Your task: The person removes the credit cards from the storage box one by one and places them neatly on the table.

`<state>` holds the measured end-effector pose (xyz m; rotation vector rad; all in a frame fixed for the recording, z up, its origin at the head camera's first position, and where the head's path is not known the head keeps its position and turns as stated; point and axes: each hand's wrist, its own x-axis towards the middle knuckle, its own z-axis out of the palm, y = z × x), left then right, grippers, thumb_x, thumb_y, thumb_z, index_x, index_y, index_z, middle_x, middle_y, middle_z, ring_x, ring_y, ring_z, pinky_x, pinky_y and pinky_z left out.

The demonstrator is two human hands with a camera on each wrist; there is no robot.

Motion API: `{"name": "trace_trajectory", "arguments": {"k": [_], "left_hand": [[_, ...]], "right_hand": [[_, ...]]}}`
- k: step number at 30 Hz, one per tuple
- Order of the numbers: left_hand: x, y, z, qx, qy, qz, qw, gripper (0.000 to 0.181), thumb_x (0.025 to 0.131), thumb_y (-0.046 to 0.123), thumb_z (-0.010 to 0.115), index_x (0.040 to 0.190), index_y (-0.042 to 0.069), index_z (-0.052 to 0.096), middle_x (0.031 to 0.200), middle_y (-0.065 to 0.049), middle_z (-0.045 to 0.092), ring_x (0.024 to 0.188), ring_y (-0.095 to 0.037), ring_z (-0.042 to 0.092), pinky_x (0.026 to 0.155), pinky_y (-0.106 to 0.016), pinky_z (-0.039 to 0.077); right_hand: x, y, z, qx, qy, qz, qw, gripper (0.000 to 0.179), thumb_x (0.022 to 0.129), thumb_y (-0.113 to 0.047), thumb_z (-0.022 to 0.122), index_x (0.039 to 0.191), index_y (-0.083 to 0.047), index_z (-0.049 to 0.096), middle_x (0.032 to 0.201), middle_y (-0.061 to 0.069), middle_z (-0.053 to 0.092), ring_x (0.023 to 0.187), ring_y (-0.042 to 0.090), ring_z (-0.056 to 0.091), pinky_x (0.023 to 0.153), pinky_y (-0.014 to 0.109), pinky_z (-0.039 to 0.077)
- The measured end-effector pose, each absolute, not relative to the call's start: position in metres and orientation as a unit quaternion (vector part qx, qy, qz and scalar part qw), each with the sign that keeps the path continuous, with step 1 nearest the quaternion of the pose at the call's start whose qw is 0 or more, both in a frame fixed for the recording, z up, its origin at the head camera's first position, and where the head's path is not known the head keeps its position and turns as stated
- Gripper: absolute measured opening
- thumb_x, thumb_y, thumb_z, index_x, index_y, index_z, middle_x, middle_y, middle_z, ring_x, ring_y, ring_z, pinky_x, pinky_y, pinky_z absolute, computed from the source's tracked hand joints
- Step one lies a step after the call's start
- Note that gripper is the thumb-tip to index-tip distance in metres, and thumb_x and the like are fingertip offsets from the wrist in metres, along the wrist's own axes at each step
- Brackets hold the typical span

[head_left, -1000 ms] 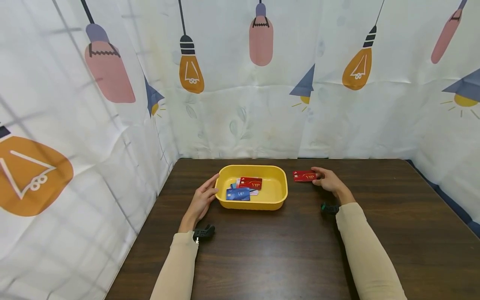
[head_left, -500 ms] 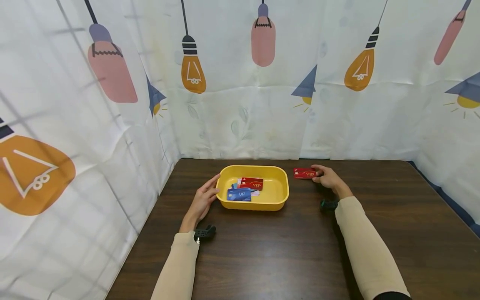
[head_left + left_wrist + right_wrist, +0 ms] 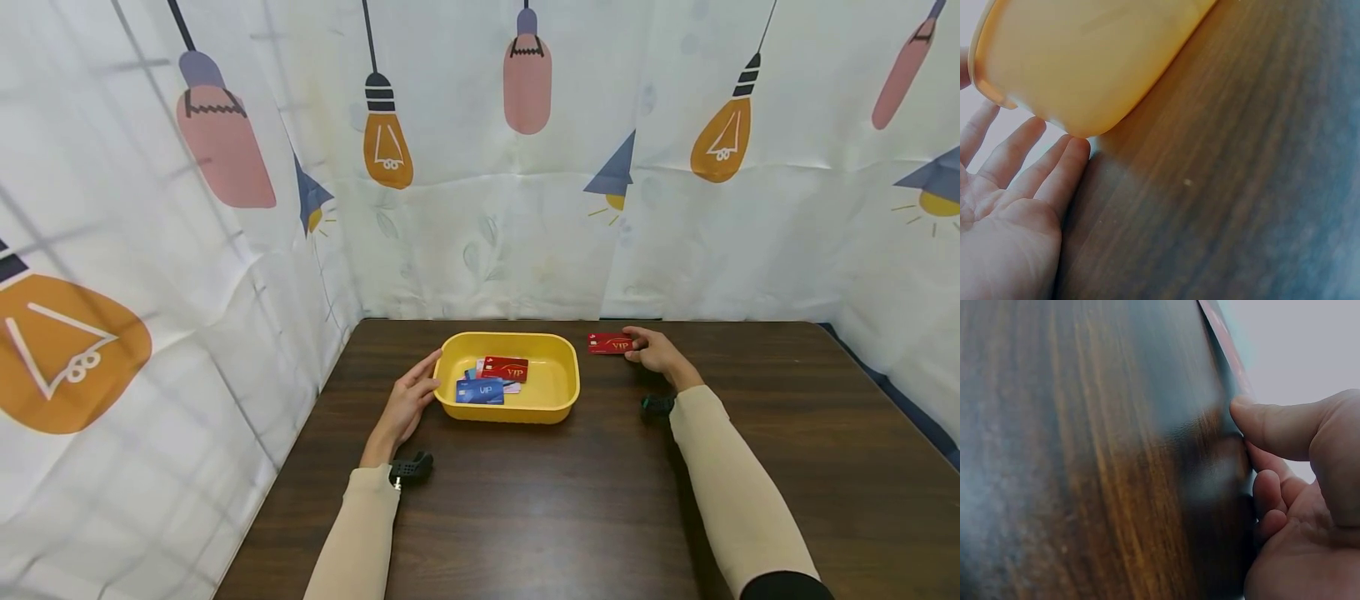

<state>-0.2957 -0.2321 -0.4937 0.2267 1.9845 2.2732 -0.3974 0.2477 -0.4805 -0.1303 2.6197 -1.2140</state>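
Observation:
My left hand (image 3: 404, 409) is at the left end of a yellow plastic tray (image 3: 555, 413). Its fingers reach out nearly straight, and in the left wrist view their tips touch the tray's outer wall (image 3: 1097, 69) below the rim. Away to the right of the tray, my right hand (image 3: 657, 357) pinches the right end of a red VIP card (image 3: 606, 343) between thumb and fingers, close over the table. In the right wrist view the card (image 3: 1227, 344) shows nearly edge-on beside the thumb. Inside the tray lie another red VIP card (image 3: 507, 368) and a blue VIP card (image 3: 480, 392), overlapping other cards.
The dark wood-grain table (image 3: 525, 517) extends in front of the tray and to both sides. White curtains (image 3: 480, 250) printed with lamps and bulbs stand along its back and left edges. A black device sits on each wrist.
Hands, tray and cards keep nearly the same places. The red card in my right hand appears a little flatter; the whole view shifts very slightly.

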Motion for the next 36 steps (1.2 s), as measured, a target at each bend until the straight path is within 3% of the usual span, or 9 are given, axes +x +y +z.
{"name": "trace_trajectory", "arguments": {"k": [10,18,22,27,36], "left_hand": [[-0.296,-0.232,-0.495,0.073,0.656,0.749,0.056,0.055,0.105,0.003,0.047,0.159,0.012,0.038,0.170,-0.004,0.027,0.157,-0.020,0.023,0.119,-0.044,0.036],[-0.295,-0.232,-0.494,0.076,0.651,0.753,0.058,0.056,0.104,0.003,0.048,0.159,0.012,0.038,0.170,-0.004,0.028,0.158,-0.021,0.023,0.120,-0.047,0.034],[-0.295,-0.232,-0.494,0.077,0.652,0.752,0.058,0.057,0.104,0.003,0.048,0.159,0.012,0.038,0.170,-0.004,0.028,0.158,-0.020,0.022,0.116,-0.038,0.041],[-0.296,-0.232,-0.495,0.084,0.653,0.751,0.057,0.057,0.104,0.004,0.049,0.159,0.011,0.038,0.170,-0.005,0.027,0.158,-0.022,0.022,0.109,-0.027,0.048],[-0.296,-0.232,-0.494,0.076,0.650,0.754,0.057,0.057,0.104,0.005,0.050,0.159,0.012,0.039,0.169,-0.004,0.028,0.158,-0.020,0.023,0.120,-0.046,0.034]], "right_hand": [[-0.406,0.247,-0.480,-0.056,0.911,-0.391,0.119,0.061,0.101,-0.010,0.059,0.158,-0.004,0.035,0.118,0.021,0.049,0.104,0.033,0.043,0.087,0.041,0.038],[-0.412,0.246,-0.479,-0.047,0.909,-0.393,0.131,0.063,0.101,-0.011,0.060,0.158,-0.006,0.035,0.110,0.016,0.046,0.098,0.031,0.042,0.082,0.041,0.035],[-0.413,0.247,-0.479,-0.047,0.911,-0.386,0.136,0.064,0.101,-0.012,0.059,0.159,-0.007,0.034,0.115,0.020,0.048,0.100,0.033,0.043,0.085,0.043,0.038],[-0.414,0.247,-0.477,-0.042,0.912,-0.383,0.140,0.064,0.101,-0.012,0.059,0.159,-0.006,0.034,0.132,0.031,0.046,0.113,0.040,0.047,0.098,0.054,0.045],[-0.414,0.243,-0.473,-0.033,0.913,-0.377,0.150,0.063,0.102,-0.012,0.057,0.160,-0.006,0.032,0.145,0.037,0.040,0.128,0.049,0.044,0.109,0.062,0.040]]}}
